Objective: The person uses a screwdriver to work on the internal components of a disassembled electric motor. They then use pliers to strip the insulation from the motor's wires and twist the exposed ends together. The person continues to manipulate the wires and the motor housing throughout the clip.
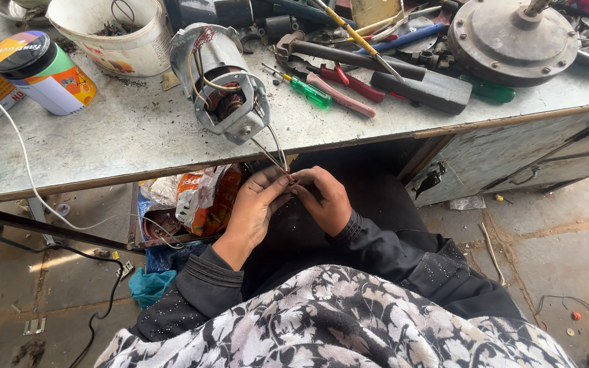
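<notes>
A small grey electric motor (pixel 225 82) with copper windings lies on the workbench (pixel 103 136) near its front edge. Thin wires (pixel 272 146) run from it down over the edge to my hands. My left hand (pixel 253 208) and my right hand (pixel 323 199) meet just below the bench edge, fingertips pinched together on the bare copper wire ends (pixel 290 178). Both hands are over my lap, with dark sleeves and a patterned cloth below.
On the bench are a white bucket (pixel 114 34), a cylindrical can (pixel 42 71), a green-handled screwdriver (pixel 305 88), red-handled pliers (pixel 352 82), a hammer (pixel 376 68) and a round metal motor housing (pixel 512 37). A white cable (pixel 22 157) hangs off. Bags (pixel 199 197) lie beneath.
</notes>
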